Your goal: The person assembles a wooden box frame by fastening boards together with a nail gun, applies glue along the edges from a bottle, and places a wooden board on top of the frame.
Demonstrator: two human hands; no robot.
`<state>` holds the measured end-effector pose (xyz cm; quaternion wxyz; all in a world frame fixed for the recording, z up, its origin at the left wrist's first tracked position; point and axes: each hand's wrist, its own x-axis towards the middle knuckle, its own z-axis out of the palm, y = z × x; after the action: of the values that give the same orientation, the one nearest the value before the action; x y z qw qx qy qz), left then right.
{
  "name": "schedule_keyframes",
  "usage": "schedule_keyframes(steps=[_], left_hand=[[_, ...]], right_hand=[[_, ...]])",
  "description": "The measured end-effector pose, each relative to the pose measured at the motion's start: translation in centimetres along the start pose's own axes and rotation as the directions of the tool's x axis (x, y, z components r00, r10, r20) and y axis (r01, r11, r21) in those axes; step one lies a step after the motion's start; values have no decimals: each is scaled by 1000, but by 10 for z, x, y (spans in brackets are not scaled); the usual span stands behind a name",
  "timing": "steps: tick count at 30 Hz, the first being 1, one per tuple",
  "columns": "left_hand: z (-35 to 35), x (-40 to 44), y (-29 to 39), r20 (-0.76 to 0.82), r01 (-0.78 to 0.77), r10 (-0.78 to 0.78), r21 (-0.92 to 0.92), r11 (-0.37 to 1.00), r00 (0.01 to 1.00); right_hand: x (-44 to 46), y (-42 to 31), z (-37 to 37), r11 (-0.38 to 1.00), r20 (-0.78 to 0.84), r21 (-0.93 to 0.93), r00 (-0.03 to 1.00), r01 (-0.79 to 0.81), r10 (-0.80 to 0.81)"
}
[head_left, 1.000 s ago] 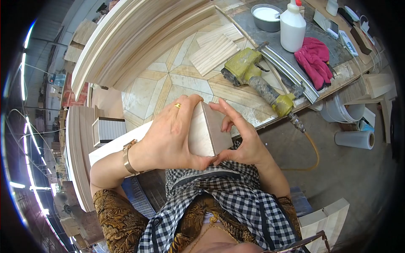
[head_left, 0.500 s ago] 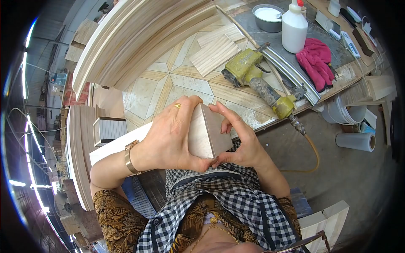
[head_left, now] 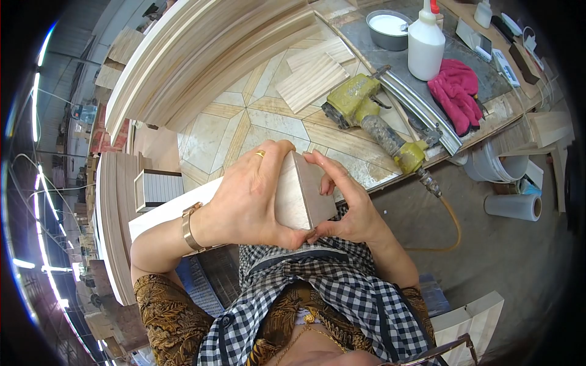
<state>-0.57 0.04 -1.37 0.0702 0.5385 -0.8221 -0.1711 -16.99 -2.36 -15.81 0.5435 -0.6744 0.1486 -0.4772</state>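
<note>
As little has shifted, left hand and right hand still pinch the wooden piece between them, seemingly steadying it.

floor: grey | table: geometric-patterned top | strip lights: lit, far left

Single head cam, facing fwd & down, close over hands, bench beyond.

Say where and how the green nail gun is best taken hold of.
Likely by its mottled grey handle, with the right hand, once free of the block, coming from the near table edge: the nail gun lies on its side, and the narrow section slants toward this edge, apart from the long metal magazine.
</note>
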Motion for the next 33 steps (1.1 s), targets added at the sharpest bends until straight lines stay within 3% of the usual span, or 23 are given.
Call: schedule_keyframes(steps=[5,8,11,17,27,30,31,33], left_hand=[[-5,-4,1,68,-11,8,44,999,998],[-10,-13,-8,66,-133,129,56,990,989],[-18,-21,-11,86,-79,75,48,996,993],[-8,-30,-13,60,-124,119,91,988,991],[-2,-32,-13,9,-143,143,117,983,990],[-3,-31,-13,2,-148,148,112,983,989],[-3,-31,-13,2,-146,147,112,983,989],[-3,-31,-13,4,-145,146,114,983,989]], right_hand=[[1,-2,-5,1000,23,-23,1000,-10,11],[5,-9,-9,994,68,-107,998,23,-16],[9,-13,-9,987,49,-122,994,102,-97],[21,-20,-10,961,136,-223,982,160,-132],[4,-35,-3,902,108,-359,971,240,-215],[-10,-47,-11,888,176,-379,962,261,-208],[-11,-50,-11,898,121,-334,958,285,-258],[-18,-56,-22,921,176,-281,958,270,-228]])
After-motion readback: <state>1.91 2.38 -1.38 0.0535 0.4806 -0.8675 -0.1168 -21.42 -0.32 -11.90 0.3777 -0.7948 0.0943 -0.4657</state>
